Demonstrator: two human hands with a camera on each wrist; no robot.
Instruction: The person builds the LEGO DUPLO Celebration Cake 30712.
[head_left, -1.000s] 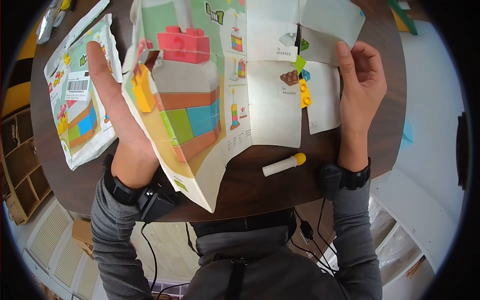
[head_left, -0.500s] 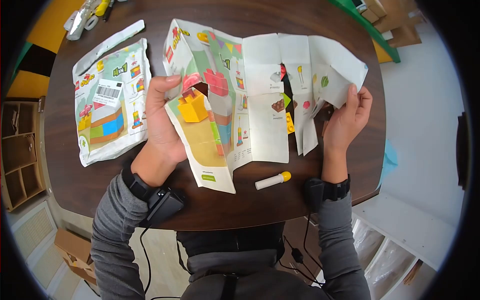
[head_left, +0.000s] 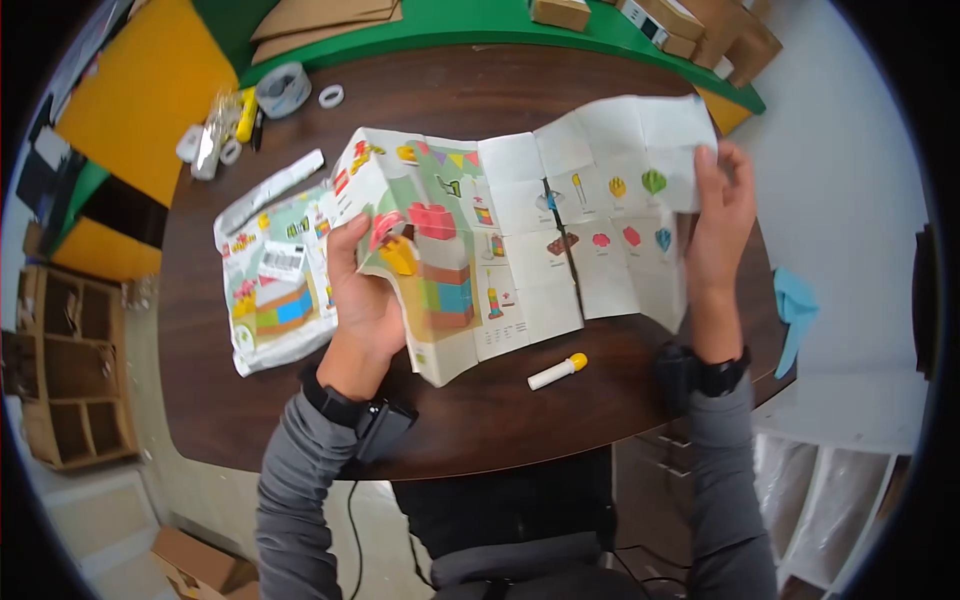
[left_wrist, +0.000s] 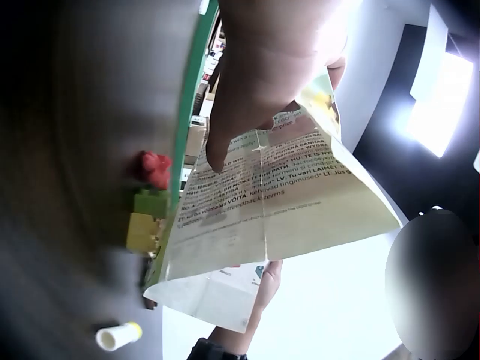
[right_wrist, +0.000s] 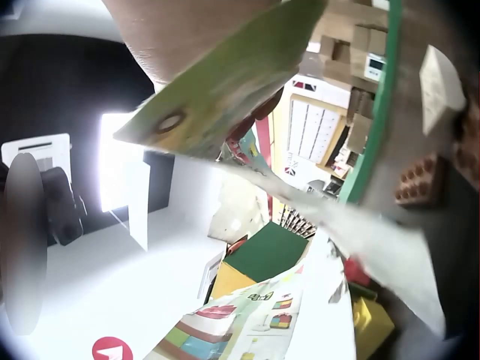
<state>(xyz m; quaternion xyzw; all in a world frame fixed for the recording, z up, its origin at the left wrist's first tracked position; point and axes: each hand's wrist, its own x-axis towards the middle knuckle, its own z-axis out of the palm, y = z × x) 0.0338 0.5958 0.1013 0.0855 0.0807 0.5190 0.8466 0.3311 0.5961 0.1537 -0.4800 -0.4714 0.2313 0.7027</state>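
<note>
One sheet (head_left: 535, 275) points between 2 and 3 o'clock along its long axis; left hand (head_left: 370, 305) and right hand (head_left: 722, 220) pinch opposite ends.

Left grip (head_left: 366, 298) and right grip (head_left: 718, 222) well apart, both thumbs (head_left: 346, 244) upward

Just behind the fingers (head_left: 739, 172), black straps (head_left: 720, 376) circle both wrists, each bearing a boxy black unit (head_left: 387, 430) on its inner side. Farther back come creased grey sleeves (head_left: 298, 500); farthest from the fingers, a dark grey top (head_left: 520, 562).
</note>
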